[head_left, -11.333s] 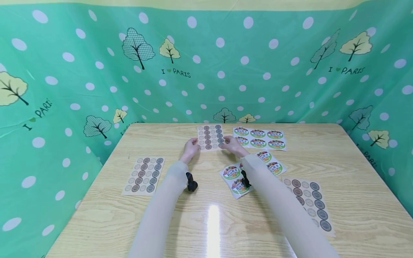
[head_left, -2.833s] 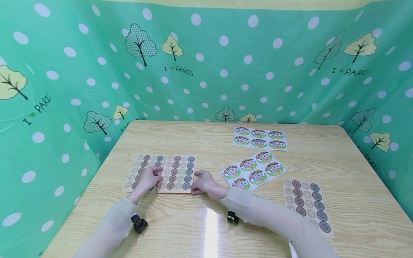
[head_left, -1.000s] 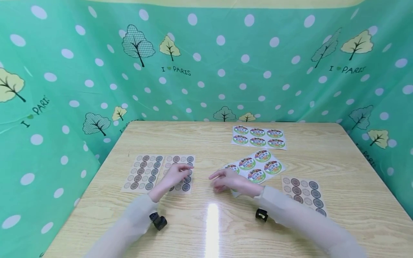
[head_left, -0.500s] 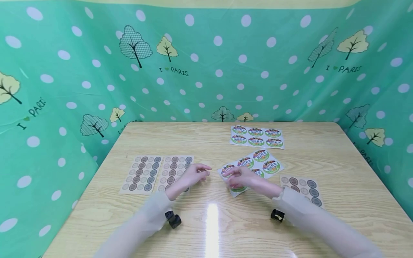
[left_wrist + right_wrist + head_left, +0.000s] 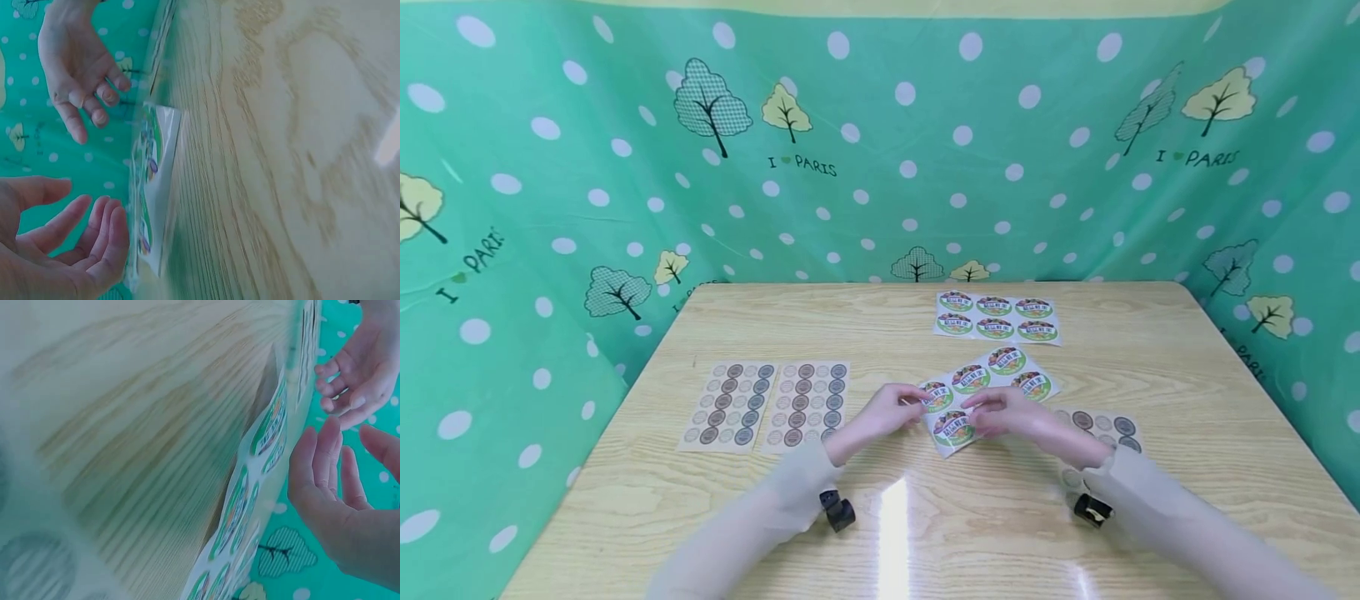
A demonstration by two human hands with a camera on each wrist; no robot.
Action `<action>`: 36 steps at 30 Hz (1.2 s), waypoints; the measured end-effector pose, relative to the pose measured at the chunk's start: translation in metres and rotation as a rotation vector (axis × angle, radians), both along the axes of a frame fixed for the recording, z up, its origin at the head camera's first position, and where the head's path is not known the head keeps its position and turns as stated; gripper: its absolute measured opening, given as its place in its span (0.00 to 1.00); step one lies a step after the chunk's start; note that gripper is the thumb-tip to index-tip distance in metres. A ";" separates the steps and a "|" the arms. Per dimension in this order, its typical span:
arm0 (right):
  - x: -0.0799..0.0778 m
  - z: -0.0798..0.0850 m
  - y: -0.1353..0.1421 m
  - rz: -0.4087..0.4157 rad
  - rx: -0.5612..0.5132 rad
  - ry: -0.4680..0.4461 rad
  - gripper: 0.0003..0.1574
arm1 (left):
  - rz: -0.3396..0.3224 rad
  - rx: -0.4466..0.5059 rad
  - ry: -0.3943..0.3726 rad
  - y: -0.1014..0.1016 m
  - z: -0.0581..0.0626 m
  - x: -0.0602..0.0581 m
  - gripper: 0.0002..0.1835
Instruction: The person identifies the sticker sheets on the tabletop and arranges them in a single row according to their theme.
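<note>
A white sheet of oval fruit-label stickers point(image 5: 970, 379) lies at an angle mid-table, its lower left edge curling slightly up in the wrist views. My left hand point(image 5: 891, 410) is at its left corner, fingers loosely bent and holding nothing. Over the sheet's front right part hovers my right hand point(image 5: 1011, 414), which hides some of the labels. Both wrist views show gaps between thumb and fingers: the left hand point(image 5: 81, 244) and the right hand point(image 5: 344, 500) are above the table surface, with the label sheet point(image 5: 234, 506) below them.
Two tan sheets of round stickers, the outer one point(image 5: 727, 407) and the inner one point(image 5: 806, 407), lie side by side at left. A second fruit-label sheet point(image 5: 997, 317) is at the back. Another round-sticker sheet point(image 5: 1105, 421) lies at right, partly under my right forearm.
Earlier both hands carried a round-sticker sheet from the back to the left and set it beside its match. They let go and have since moved right to the angled fruit-label sheet.
</note>
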State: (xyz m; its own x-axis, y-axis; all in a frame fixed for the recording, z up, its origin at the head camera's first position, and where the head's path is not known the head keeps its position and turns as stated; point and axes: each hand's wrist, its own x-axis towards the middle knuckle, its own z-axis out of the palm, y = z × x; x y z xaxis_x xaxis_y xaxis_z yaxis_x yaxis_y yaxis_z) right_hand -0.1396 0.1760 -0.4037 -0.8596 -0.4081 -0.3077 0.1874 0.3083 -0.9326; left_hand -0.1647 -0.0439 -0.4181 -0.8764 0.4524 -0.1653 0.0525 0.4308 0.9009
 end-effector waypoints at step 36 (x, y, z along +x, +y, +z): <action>0.053 0.018 0.113 -0.108 0.353 0.111 0.30 | -0.094 0.109 -0.067 0.092 -0.008 0.024 0.16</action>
